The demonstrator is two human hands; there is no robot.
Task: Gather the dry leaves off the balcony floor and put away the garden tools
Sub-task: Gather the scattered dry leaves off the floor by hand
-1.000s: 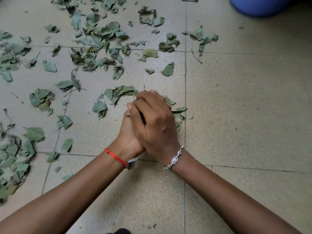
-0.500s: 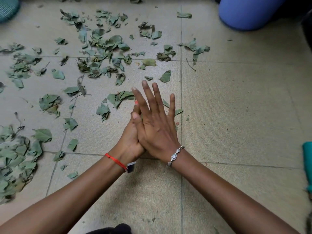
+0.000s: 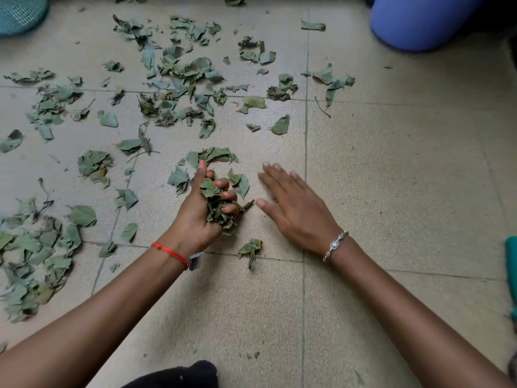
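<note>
My left hand [image 3: 202, 211] grips a bunch of dry green leaves [image 3: 216, 204], fingers curled round it, just above the tiled floor. My right hand [image 3: 293, 208] hovers to its right with fingers straight and spread, palm down, holding nothing. Loose dry leaves [image 3: 181, 79] are scattered over the tiles ahead and to the left. A bigger heap of leaves [image 3: 30, 261] lies at the left edge. One small clump of leaves [image 3: 250, 249] sits on the floor between my wrists.
A blue round container [image 3: 419, 21] stands at the top right. A teal woven basket [image 3: 19, 12] shows in the top left corner. A teal object [image 3: 511, 273] pokes in at the right edge. The beige tiles [image 3: 391, 177] on the right hold no leaves.
My hands were pressed together over the leaves; now they have parted. The left keeps the bunch, the right has swung out to the right, and a clump has dropped.
</note>
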